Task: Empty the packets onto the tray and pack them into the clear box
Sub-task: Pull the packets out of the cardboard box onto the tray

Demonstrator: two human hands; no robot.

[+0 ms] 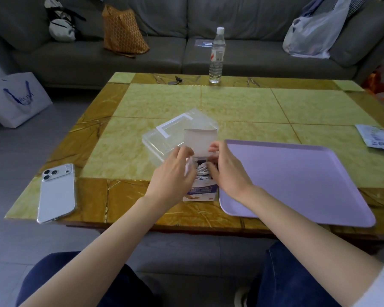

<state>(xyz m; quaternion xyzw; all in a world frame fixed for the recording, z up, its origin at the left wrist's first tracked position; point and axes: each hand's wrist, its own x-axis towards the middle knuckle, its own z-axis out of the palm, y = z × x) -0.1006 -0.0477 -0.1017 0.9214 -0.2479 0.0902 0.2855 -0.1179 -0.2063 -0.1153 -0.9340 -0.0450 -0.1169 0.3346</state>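
A small white and purple carton [201, 191] stands at the table's near edge with its lid flap [198, 140] raised. Small packets [201, 169] show inside its mouth. My left hand [175, 173] grips the carton's left side. My right hand [226, 171] holds the right side, its fingers curled at the opening by the packets. Right behind the carton lies the clear box [164, 138], closed, with a white handle on its lid. The lilac tray [297, 180] lies flat just right of the carton and bears nothing.
A white phone [57, 193] lies face down at the near left corner. At the far edge stand a water bottle [217, 56] and keys [175, 80]. A printed sachet [376, 139] lies at the right edge. Bags sit on the grey sofa behind.
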